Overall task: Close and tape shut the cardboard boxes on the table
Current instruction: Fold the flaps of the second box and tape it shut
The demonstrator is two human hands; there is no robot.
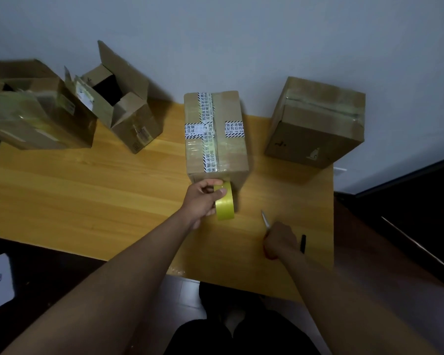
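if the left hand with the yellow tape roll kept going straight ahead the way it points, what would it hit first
Most likely the near face of the closed cardboard box with striped printed tape. The left hand holds the yellow tape roll right before it; whether they already touch is unclear.

A makeshift packing spot: cardboard boxes (215,131) on a plain wooden table (87,196) against a bare wall (241,34).

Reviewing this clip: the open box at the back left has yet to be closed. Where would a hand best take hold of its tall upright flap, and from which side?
Probably the free top edge of the tall flap, reached from the wall side. It stands upright at the rear of the open box, so pulling forward folds it over the opening. Both hands are busy: the left hand holds the tape roll, the right hand a knife.
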